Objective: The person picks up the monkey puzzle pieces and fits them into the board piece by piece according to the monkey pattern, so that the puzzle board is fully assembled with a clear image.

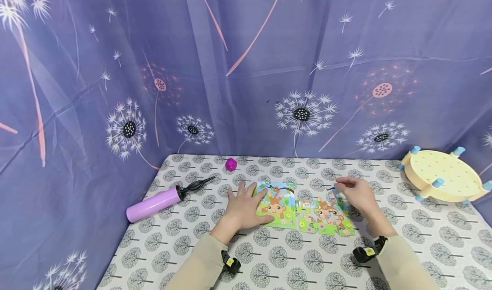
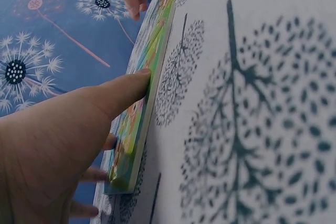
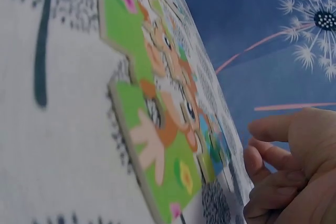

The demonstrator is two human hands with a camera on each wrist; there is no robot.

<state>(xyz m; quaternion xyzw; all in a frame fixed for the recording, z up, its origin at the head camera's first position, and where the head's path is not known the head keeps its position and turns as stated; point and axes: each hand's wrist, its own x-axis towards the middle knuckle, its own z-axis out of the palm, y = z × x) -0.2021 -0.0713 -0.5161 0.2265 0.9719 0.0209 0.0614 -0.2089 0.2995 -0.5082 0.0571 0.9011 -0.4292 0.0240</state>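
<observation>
The fingers of the left hand (image 1: pixel 243 209) are spread straight, its thumb laid on the picture board (image 1: pixel 284 206); those of the right hand (image 1: pixel 358 194) are curled, and whether anything is pinched cannot be told. Just left of and nearer than the right fingers, partly joined puzzle pieces (image 1: pixel 326 229) are laid beside the board. Farther out, a lilac pump (image 1: pixel 159 201) is seen left of the left fingers, a yellow stand (image 1: pixel 443 175) right of the right.

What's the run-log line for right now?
left hand: touching picture board | right hand: near puzzle pieces, grip unclear | puzzle pieces: partly assembled, gaps visible
</observation>
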